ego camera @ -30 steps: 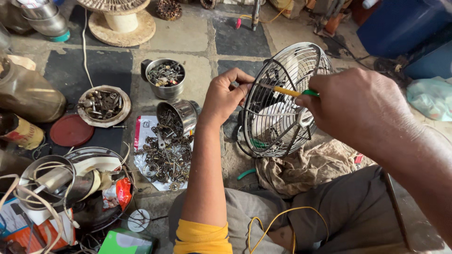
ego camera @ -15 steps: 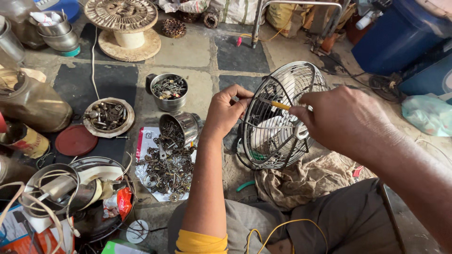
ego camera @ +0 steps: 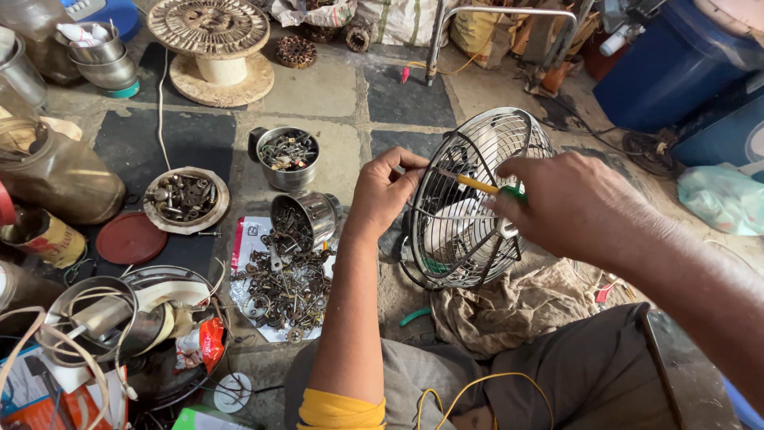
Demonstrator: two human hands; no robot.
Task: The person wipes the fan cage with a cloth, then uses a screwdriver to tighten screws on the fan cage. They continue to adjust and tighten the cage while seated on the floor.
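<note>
Behind right hand (ego camera: 577, 207), screwdriver (ego camera: 477, 184) handle

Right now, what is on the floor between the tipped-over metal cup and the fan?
In the head view, the left hand and its forearm cross between the tipped cup and the fan cage; bare floor lies beneath.

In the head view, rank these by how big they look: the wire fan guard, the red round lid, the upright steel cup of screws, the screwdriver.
1. Wire fan guard, clearly largest.
2-3. Red round lid and upright steel cup of screws look alike; unranked.
4. Screwdriver, though the right hand hides part of it.
</note>
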